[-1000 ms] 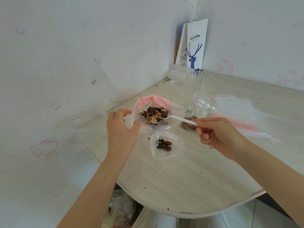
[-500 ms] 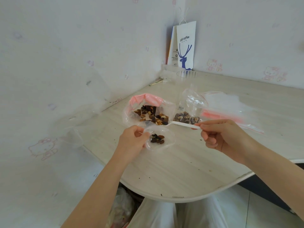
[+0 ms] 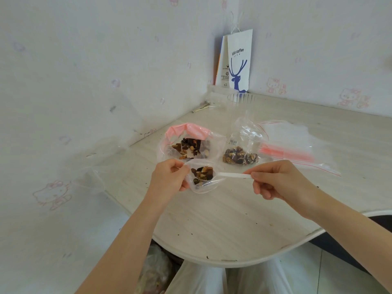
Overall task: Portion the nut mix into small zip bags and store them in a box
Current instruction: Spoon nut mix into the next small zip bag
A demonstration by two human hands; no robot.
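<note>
Both hands are busy over the table (image 3: 233,221): my left hand (image 3: 169,177) pinches the rim of a small bag (image 3: 203,187), my right hand (image 3: 280,181) pinches a white spoon (image 3: 231,175) whose bowl, loaded with nut mix (image 3: 202,172), sits in that bag's mouth. A bigger bag (image 3: 191,145) of mix lies just behind.

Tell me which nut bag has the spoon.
The small bag the left hand grips, nearest you, holds the spoon; the pink-rimmed bag and filled bag behind lie untouched.
</note>
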